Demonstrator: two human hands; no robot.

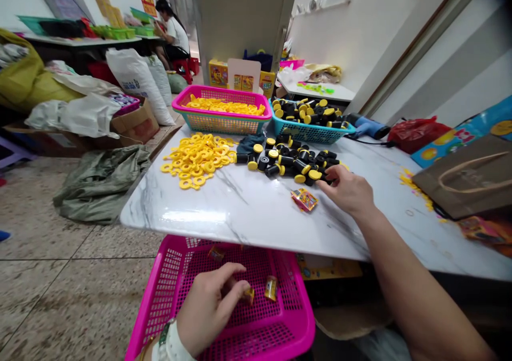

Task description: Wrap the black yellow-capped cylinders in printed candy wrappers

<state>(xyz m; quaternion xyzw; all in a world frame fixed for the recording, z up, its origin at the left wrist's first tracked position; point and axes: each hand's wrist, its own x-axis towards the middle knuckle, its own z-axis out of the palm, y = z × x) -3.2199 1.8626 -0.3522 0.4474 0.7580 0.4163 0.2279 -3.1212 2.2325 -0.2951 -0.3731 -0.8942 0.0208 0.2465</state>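
Observation:
Over the pink basket (294, 323) below the table edge is my left hand (214, 302), its thumb and index finger apart. A small wrapped cylinder (248, 296) shows just beyond those fingertips; whether they touch it I cannot tell. Another wrapped cylinder (271, 288) lies in the basket to the right. My right hand (348, 189) reaches the right end of the pile of black cylinders with yellow caps (301, 166), thumb and fingers around a black piece at the pile's edge. A stack of printed labels (304, 199) lies left of that hand.
Yellow rings (194, 158) are heaped on the marble table (160, 206). Behind stand a pink basket of yellow parts (224, 121) and a teal basket (310, 131) of black cylinders. A paper bag (468, 177) is at the right. A person (176, 35) sits far back left.

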